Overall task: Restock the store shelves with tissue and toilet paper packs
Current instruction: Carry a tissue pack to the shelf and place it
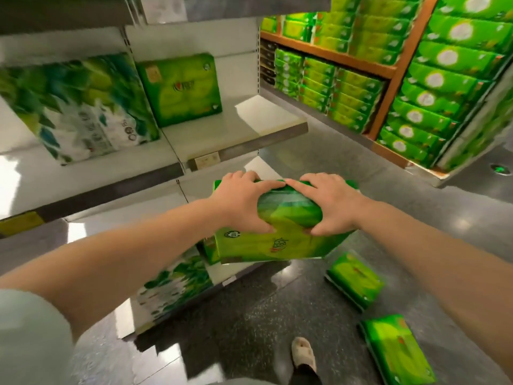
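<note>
I hold a green tissue pack in the air in front of the white shelf unit, just below the middle shelf. My left hand grips its left top edge, and my right hand grips the right top edge, thumbs underneath on the near face. One green pack stands upright at the back of the middle shelf. A large white-and-green leaf-print pack stands to its left. Two more green packs, one nearer the shelf and one closer to me, lie on the floor at the right.
Another leaf-print pack sits on the bottom shelf. Stacks of green packs fill an orange-framed rack at the right. My foot stands on the dark speckled floor. A price tag hangs on the middle shelf's front edge.
</note>
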